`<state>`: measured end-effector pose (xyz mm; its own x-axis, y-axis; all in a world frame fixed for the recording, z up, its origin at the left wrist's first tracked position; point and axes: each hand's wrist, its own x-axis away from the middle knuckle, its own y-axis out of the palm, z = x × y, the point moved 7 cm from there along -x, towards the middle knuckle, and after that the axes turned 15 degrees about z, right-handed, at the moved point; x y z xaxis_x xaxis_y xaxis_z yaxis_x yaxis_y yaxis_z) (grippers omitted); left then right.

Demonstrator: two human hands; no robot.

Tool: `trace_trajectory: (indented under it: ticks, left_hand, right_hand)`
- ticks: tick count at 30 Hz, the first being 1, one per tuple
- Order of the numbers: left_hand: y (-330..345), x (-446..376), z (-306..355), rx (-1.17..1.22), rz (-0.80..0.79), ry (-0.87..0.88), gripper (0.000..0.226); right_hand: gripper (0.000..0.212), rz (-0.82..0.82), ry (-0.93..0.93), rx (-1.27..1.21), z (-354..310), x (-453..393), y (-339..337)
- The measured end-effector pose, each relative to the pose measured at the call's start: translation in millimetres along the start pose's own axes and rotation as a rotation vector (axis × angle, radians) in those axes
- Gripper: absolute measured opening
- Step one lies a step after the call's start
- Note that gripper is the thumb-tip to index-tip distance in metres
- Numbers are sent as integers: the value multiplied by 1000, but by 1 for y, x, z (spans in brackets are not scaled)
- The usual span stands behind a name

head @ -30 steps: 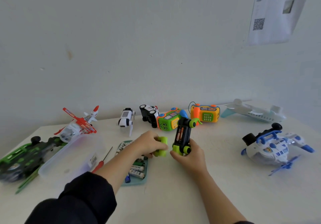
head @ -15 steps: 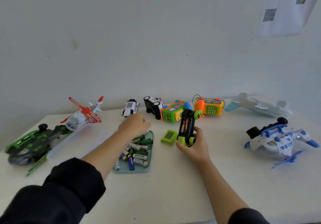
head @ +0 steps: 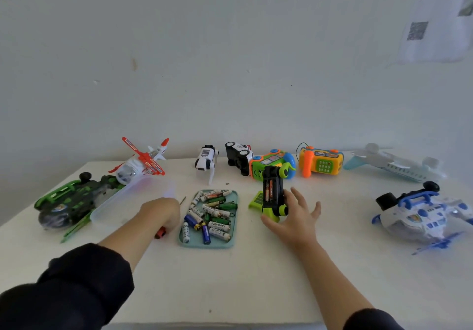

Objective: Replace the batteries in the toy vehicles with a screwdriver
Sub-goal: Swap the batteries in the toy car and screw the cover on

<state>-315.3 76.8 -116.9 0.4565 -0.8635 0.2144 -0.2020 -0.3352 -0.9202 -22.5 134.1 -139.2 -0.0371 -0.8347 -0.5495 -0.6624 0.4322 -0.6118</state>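
White table (head: 256, 278) carries many toys, most apparently untouched: green-black helicopter (head: 74, 199) far left, blue-white helicopter (head: 422, 214) right and upside down, pale plane (head: 394, 165) at the back right, red-white helicopter (head: 143, 163), orange phone toy (head: 321, 162), green bus toy (head: 268, 162), black-white car (head: 238, 154) tipped over, small white robot dog (head: 206, 156). No open battery bay shows on any of these, so most of the job looks left.

A clear plastic box (head: 128, 201) sits left of centre. The teal tray (head: 207, 242) is full of loose batteries (head: 215, 212), mixed brands; cannot tell old from new.

One toy is in work: the black-green car (head: 272, 196) stands on end just right of the tray, bay open, batteries visible inside. Its green cover (head: 256, 199) lies on the table beside it, off. So the cover is unscrewed; refit and screwing are not yet done.

Right hand (head: 294, 217) props the car from the side, fingers spread and straight, not curled round it. Left hand (head: 158, 214) is down over the red screwdriver (head: 160, 233), between box and tray; the handle end pokes out below, the tip above. Fingers hidden, cannot tell if gripping.
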Motion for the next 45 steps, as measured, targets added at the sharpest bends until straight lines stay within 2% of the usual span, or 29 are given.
trace_trajectory:
  ticks: [1,3,6,9,13,15,17,20,23,25,27,31,36,38,43,45]
  left_hand:
    - [-4,1,-1,43,-16,-18,7]
    - [-23,1,-2,125,60,-33,7]
    - [-74,7,-1,255,385,-18,7]
    - [-117,23,13,571,642,61,7]
    - [-146,47,45,1110,751,193,5]
    - [-145,52,62,1371,703,212,9]
    - [-137,53,75,1518,673,180,13]
    - [-124,47,95,1384,721,184,7]
    - [-107,37,129,1188,552,321,10]
    - [-96,33,142,1213,412,344,17]
    - [-94,29,145,1238,384,330,25]
    - [-87,24,152,1210,354,295,40]
    - [-94,30,152,1174,494,209,37]
    - [-99,34,150,1118,550,182,34]
    - [-108,35,140,995,657,83,37]
    - [-110,36,139,949,665,84,39]
  right_hand:
    - [100,-3,2,5,0,0,0]
    - [94,3,-2,8,-1,0,0]
    - [98,19,-14,20,-3,0,-2]
    - [102,21,-37,39,-4,0,-3]
    - [104,34,20,-67,-2,0,-6]
    - [105,38,78,-139,2,0,-8]
    - [106,36,114,-197,4,0,-9]
    - [104,51,110,-282,4,1,-9]
    - [98,66,11,-315,-4,3,-11]
    - [90,79,-43,-324,-8,5,-11]
    - [82,102,-46,-339,-6,5,-10]
    - [96,80,-39,-256,-7,3,-10]
    - [124,94,-162,-10,-15,7,-7]
    - [124,73,-188,17,-13,7,-1]
    - [109,51,-303,-46,-20,6,6]
    - [111,52,-340,-74,-22,5,6]
